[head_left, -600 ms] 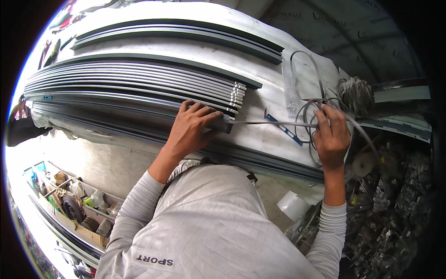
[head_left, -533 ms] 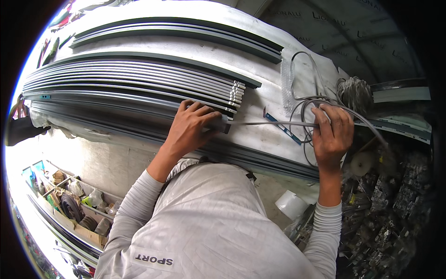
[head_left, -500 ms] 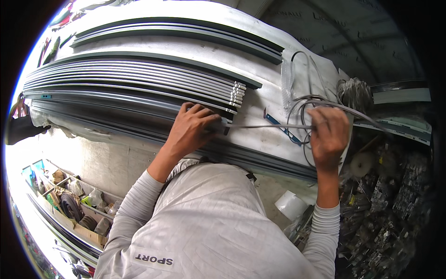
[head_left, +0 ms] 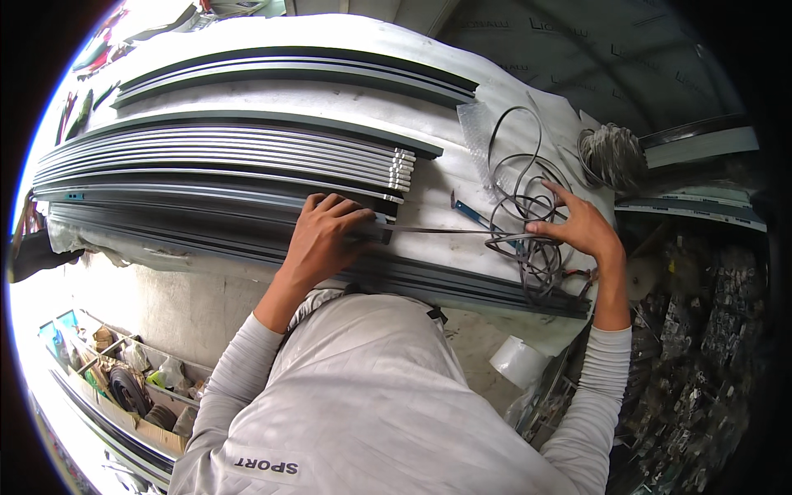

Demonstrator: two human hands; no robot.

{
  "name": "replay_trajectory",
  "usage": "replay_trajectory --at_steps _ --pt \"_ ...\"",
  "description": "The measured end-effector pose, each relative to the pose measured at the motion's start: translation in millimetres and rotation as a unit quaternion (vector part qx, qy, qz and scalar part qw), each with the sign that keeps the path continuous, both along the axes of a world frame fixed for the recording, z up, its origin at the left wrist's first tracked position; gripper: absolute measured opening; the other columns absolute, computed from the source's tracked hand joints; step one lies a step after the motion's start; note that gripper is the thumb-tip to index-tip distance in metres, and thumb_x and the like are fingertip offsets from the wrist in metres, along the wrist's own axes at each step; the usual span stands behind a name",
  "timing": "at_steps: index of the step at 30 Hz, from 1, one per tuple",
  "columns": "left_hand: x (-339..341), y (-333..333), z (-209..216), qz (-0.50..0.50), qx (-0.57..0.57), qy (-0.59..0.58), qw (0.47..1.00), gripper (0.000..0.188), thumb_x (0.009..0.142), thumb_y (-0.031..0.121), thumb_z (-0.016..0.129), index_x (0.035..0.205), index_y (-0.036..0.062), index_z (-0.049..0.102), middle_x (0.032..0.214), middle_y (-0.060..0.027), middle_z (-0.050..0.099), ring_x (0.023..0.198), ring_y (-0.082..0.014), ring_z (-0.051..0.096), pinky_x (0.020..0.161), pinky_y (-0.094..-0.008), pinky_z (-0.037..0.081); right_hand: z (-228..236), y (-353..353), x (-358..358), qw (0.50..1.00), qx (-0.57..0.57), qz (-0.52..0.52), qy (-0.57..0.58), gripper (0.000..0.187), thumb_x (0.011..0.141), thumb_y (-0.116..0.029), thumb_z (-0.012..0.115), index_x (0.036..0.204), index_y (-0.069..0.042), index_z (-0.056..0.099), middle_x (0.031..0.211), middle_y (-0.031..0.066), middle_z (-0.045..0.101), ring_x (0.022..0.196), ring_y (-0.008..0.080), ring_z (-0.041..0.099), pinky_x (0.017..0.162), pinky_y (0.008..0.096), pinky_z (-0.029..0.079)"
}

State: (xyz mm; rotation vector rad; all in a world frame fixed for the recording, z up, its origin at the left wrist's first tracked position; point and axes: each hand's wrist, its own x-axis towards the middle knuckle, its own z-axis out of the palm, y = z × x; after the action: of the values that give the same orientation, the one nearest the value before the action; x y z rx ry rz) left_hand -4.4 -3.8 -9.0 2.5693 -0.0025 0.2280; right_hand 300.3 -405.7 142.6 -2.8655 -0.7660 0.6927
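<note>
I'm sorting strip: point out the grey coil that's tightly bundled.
The round bundle beyond the right hand; the other coil sprawls in loose loops.

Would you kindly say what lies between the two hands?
The head view shows a grey strip, some tangled loops and a blue tool between the left hand and the right hand.
</note>
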Motion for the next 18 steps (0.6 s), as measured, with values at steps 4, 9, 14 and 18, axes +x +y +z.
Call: replay_trajectory --at_steps 4,9,14,18 --pt "0 0 0 -0.004 0.003 -0.002 1.0 0.051 0.091 0.033 0.103 0.138 0.016 0.09 0.129 -0.0043 0.086 0.125 -0.0277 0.076 0.123 -0.0472 0.052 17 -71 60 0.993 -0.1 0.028 -0.055 0.08 0.079 -0.051 0.109 0.14 -0.003 0.089 0.132 0.031 0.087 0.122 0.0398 0.086 0.106 0.0503 0.065" --pt "0 -2 0 0.0 0.005 -0.008 1.0 0.051 0.09 0.032 0.104 0.136 0.0162 0.09 0.129 -0.0034 0.086 0.125 -0.0271 0.076 0.122 -0.0463 0.052 95 -172 135 0.979 -0.143 -0.13 -0.07 0.048 0.102 -0.044 0.097 0.113 0.003 0.091 0.103 0.026 0.087 0.098 0.0401 0.083 0.091 0.0487 0.063" --pt "0 -2 2 0.002 -0.009 -0.017 1.0 0.051 0.088 0.03 0.104 0.135 0.0156 0.09 0.129 -0.0035 0.086 0.126 -0.0279 0.076 0.122 -0.0463 0.052 106 -128 57 0.954 0.051 -0.056 -0.291 0.055 0.109 -0.05 0.092 0.11 0.005 0.087 0.091 0.0184 0.083 0.082 0.025 0.078 0.085 0.044 0.061" --pt "0 -3 4 0.0 -0.011 -0.022 1.0 0.053 0.086 0.028 0.104 0.134 0.0148 0.089 0.129 -0.0042 0.086 0.128 -0.0293 0.076 0.122 -0.0471 0.052 47 -34 -77 0.998 -0.02 -0.041 -0.036 0.044 0.097 -0.038 0.1 0.109 0.001 0.086 0.089 0.0184 0.082 0.082 0.0316 0.08 0.083 0.0455 0.063"
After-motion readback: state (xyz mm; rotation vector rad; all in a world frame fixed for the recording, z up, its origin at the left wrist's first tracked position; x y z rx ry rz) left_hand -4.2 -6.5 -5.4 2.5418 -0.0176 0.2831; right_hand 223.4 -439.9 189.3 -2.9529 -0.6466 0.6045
